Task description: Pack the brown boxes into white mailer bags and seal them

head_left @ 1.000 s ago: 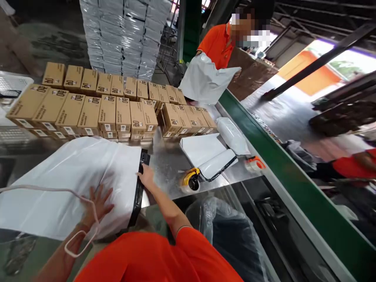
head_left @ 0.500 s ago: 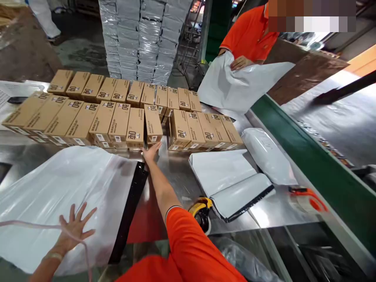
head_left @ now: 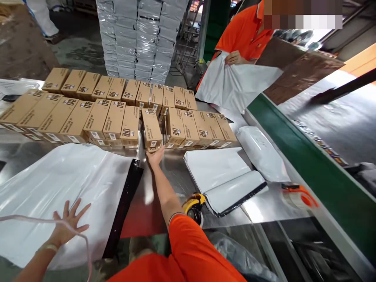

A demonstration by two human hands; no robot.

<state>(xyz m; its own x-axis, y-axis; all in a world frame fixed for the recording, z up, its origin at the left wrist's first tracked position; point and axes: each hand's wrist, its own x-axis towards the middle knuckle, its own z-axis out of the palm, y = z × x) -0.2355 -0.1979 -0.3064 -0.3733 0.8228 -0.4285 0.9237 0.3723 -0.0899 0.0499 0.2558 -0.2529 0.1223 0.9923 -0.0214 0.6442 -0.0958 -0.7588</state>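
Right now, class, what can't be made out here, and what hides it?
All in the head view:
Right hand: whether it grips or only touches the carton; its own back hides the palm.
White bag: left end, cut off by the picture's left edge.
Carton labels: small print, too small to read.
Puffy bag by the green belt: contents, hidden by its film.

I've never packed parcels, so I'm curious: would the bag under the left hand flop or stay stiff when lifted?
The bag would probably flop: it looks thin, with creases near the left hand. Its glossy surface may be slippery.
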